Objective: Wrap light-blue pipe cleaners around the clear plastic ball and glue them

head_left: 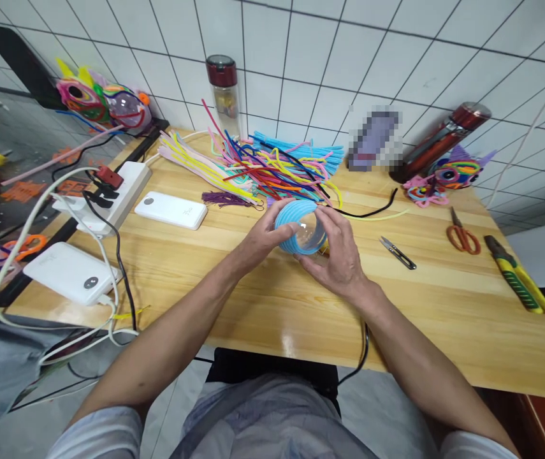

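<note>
A clear round plastic piece wound with light-blue pipe cleaner is held between my two hands, above the middle of the wooden table. Its unwrapped, shiny clear part faces up and toward the right. My left hand grips the left side, with the thumb lying across the blue coils. On the right, my right hand curls its fingers over the top edge and keeps its thumb below. Just behind my hands lies a heap of coloured pipe cleaners, partly hidden by them at its near edge.
Right of my hands lie thread snips, orange-handled scissors and yellow-green pliers. White power banks, a power strip and loose cables occupy the left. A glass bottle and a red thermos stand by the wall.
</note>
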The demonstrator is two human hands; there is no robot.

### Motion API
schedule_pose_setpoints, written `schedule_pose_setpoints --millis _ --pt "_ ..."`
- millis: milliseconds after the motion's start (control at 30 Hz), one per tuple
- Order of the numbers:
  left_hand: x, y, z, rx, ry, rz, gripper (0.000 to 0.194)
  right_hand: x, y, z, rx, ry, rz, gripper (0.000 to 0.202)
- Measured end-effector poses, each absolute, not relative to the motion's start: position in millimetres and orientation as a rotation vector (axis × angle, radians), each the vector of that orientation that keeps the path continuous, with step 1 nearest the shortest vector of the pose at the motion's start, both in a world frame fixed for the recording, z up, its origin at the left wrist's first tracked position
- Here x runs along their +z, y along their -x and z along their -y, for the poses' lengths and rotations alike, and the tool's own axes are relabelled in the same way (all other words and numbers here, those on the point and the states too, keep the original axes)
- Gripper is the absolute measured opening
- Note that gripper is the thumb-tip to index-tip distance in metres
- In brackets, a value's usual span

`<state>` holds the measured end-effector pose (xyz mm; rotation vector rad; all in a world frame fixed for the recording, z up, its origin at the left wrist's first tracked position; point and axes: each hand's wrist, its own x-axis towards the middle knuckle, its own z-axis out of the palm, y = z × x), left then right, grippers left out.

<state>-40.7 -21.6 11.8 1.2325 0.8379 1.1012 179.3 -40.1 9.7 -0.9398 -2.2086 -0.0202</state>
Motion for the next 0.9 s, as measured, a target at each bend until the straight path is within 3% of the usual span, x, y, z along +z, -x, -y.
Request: schedule_pose_setpoints --millis 167,400,900 --pt "9.5 36.6 22.1 1.141 -1.178 -0.848 0.067 14.0 -176.8 41.9 0.062 0.951 2.193 0.091" --pt "9.8 31.5 24.1 1.183 -1.174 -0.838 0.073 15.5 -171.2 47.9 0.318 0.996 1.976 0.064" --pt "2.7 26.9 26.0 1.2 -1.311 -0.882 0.074 7.5 -168.4 45.4 0.245 1.02 1.938 0.067"
